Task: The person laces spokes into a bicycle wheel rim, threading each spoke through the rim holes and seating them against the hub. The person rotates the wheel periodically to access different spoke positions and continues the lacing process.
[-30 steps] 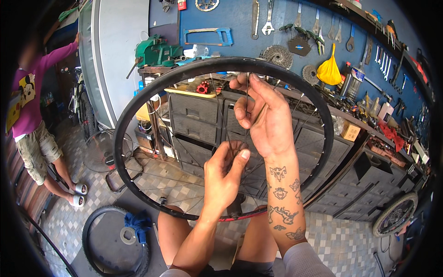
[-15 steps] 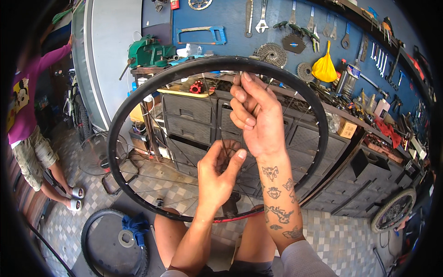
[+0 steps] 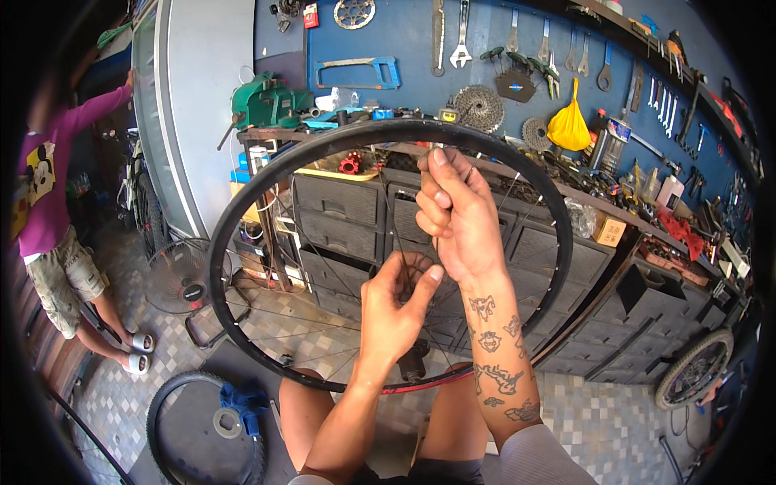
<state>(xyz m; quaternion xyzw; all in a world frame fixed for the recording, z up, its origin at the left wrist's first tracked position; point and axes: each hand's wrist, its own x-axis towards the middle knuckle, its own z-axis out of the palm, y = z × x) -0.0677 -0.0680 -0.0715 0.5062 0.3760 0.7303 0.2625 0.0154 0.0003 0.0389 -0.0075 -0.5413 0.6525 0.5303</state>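
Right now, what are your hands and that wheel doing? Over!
Left hand: at wheel centre. Right hand: apparently pinching spoke near rim. Wheel over thighs. Left hand partly blocks centre.

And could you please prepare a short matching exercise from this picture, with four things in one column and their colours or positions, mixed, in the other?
Column 1
1. Right hand
2. Vise
3. Left hand
4. Hanging bag

Column 2
A. Lower of the two hands
B. Yellow
C. Higher hand, just below the top of the wheel rim
D. Green

Right pairs: 1-C, 2-D, 3-A, 4-B
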